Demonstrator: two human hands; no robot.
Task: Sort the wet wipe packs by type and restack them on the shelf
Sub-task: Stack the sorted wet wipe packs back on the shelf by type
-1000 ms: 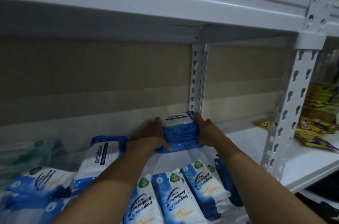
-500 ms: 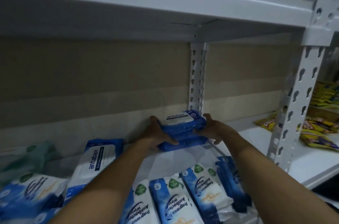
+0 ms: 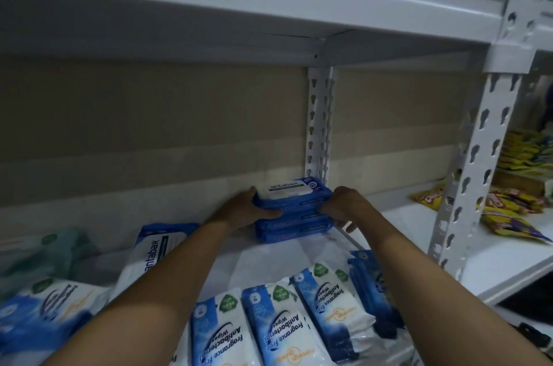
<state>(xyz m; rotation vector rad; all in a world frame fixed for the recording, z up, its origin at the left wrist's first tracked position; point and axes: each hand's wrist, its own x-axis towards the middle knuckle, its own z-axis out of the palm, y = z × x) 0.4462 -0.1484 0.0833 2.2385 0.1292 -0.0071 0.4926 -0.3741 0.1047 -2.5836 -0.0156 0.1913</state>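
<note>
While both hands clamp it from the sides, the antabax stack [image 3: 294, 210] sits on the shelf [image 3: 493, 255] against the back wall, directly in front of the rear upright [image 3: 319, 126]. Left hand [image 3: 244, 210] grips the stack's left end, thumb curled across the front edge of the top pack. Right hand [image 3: 344, 205] grips the right end, fingers wrapped at the corner. Stack: flat blue packs, white lid label reading "antabax" on top, exact count unclear. Left of the upright and nearer the camera, another antabax pack [image 3: 155, 252] leans tilted. In front of the stack, Fragrance Free Antibacterial packs [image 3: 275, 326] lie side by side. Right of the upright, yellow snack bags [image 3: 505, 216].
</note>
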